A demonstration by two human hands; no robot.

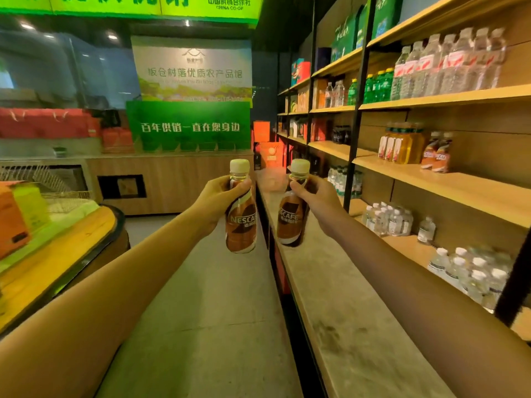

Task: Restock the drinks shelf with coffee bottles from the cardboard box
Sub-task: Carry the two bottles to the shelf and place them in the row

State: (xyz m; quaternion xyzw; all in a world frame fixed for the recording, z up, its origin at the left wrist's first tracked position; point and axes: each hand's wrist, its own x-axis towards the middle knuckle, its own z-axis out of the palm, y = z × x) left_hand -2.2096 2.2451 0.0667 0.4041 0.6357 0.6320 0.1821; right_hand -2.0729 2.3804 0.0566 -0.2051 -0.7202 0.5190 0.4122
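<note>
While both arms stretch shelfward, left hand (pixel 214 201) grips a brown cream-capped plastic coffee bottle (pixel 240 214), right hand (pixel 314 196) another (pixel 291 214) (necks pinched, ready to stand upright).

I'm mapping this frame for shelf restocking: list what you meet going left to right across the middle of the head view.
orange box → left hand → left coffee bottle → right coffee bottle → right hand → small water bottles on the lower shelf
</note>
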